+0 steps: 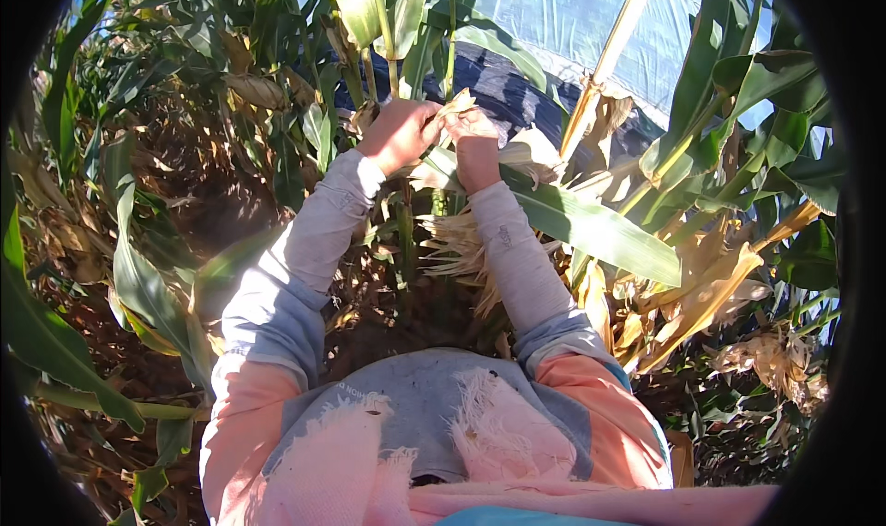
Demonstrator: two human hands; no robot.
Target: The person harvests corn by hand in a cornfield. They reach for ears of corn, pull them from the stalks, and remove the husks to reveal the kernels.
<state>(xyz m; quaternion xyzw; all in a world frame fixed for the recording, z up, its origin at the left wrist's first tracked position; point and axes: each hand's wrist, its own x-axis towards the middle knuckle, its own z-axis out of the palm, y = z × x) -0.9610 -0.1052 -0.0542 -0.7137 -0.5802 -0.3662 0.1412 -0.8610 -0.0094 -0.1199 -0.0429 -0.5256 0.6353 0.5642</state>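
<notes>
My left hand [400, 135] and my right hand [475, 147] are close together in front of me, among standing maize plants. Between their fingers is the pale, dry tip of a corn husk [459, 102], pinched from both sides. Whether an ear is inside it is hidden by my hands. A long green maize leaf [588, 225] slants down to the right from beneath my right wrist. Dry, opened husks [453, 239] hang below, between my forearms. Another pale husk [531, 153] sits just right of my right hand.
A thick dry stalk [606, 59] leans up at the right. Behind the plants lies plastic sheeting [554, 14] with a dark lower band [498, 86]. Dense maize [166, 48] crowds the left, beside bare soil [221, 207]. Yellowed leaves [706, 304] bend low at the right.
</notes>
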